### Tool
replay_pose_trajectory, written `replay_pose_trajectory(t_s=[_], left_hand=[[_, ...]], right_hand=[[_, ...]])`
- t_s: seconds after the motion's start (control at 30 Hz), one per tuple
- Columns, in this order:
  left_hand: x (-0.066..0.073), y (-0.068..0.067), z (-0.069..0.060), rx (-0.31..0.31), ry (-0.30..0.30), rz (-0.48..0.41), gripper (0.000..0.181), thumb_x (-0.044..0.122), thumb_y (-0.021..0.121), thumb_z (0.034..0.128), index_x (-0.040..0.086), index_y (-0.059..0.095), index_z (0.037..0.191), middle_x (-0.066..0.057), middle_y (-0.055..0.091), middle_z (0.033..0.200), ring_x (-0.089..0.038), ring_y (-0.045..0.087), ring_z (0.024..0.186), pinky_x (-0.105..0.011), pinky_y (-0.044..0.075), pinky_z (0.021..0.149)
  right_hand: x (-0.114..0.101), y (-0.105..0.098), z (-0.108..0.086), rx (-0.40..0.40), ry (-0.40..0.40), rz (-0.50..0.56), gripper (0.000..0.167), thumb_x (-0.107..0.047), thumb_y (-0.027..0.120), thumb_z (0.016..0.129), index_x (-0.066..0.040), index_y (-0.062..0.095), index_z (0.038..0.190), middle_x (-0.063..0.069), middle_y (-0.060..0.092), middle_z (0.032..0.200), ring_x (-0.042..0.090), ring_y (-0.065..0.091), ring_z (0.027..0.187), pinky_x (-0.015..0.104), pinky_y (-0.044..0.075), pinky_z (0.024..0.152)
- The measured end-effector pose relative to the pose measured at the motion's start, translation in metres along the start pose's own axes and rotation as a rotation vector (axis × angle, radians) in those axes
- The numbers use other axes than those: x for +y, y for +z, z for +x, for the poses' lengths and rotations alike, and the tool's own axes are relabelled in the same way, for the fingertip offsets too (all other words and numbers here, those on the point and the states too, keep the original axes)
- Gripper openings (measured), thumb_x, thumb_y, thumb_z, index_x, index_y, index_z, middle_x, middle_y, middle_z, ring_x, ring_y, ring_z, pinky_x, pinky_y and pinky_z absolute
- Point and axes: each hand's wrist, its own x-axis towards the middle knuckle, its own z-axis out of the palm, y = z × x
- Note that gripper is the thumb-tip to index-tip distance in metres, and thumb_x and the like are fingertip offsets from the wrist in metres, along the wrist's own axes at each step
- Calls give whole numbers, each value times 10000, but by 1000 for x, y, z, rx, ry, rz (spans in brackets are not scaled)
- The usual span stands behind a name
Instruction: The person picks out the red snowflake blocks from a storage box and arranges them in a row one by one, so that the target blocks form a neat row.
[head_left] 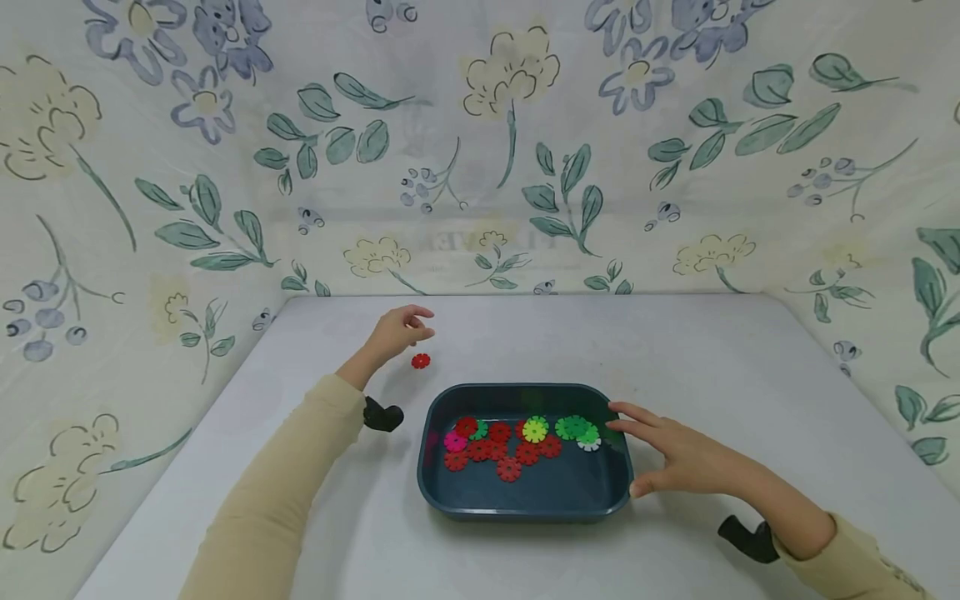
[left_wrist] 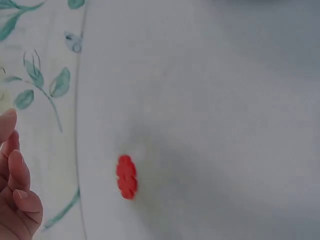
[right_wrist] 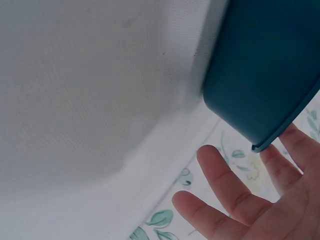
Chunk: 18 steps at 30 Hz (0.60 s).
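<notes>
My left hand [head_left: 397, 331] hovers over the far side of the table with fingers loosely bent and nothing visible between them. Just below it is a red flower-shaped plastic disc [head_left: 421, 361], which the left wrist view also shows, apart from the fingertips [left_wrist: 21, 197]. A dark blue-green tray [head_left: 525, 500] holds several notched discs: red ones [head_left: 508, 469], green ones [head_left: 573, 427], a yellow-green one [head_left: 535, 429], a pink one [head_left: 454, 441] and a whitish one [head_left: 589, 445]. At the tray's right end, my right hand [head_left: 686, 457] touches the rim with spread fingers.
The white tabletop [head_left: 360, 517] meets a flower-printed cloth [head_left: 450, 167] at the back and sides. Black wrist attachments [head_left: 383, 414] show beneath both forearms, which wear beige sleeves [head_left: 277, 492].
</notes>
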Motion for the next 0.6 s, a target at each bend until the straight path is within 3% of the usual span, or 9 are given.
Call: replay_pose_trajectory(t_s=[0.1,0.33,0.47,0.6], left_hand=[[20,1,0,-16,81,-40,322,173,628,863,72,574,1164,-87,570,833,-202,517,693,-353,475,666],[60,15,-13,-112,257,-85,313,168,643,855,62,589,1144,-89,600,849,-198,529,665,-274,453,606],[77,27,-23,-183,359,-48,309,159,644,853,54,590,1139,-85,610,858,-198,538,642,-258,449,579],[93,37,-31,-245,416,16,304,142,651,845,62,595,1133,-68,619,860,-174,532,643,-245,452,587]], right_hand=[[0,0,0,2,-7,-1,817,-521,666,716,-24,434,1322,182,264,1451,449,372,1227,609,398,867],[-1,0,0,-3,-23,11,801,-497,666,731,-14,428,1324,187,256,1451,436,391,1219,554,439,857],[-2,0,-1,-5,-22,18,786,-492,663,737,-17,432,1320,191,250,1456,433,385,1226,547,440,862],[-1,-1,-2,-25,-16,62,767,-486,652,754,-20,429,1321,204,218,1474,449,350,1250,571,411,882]])
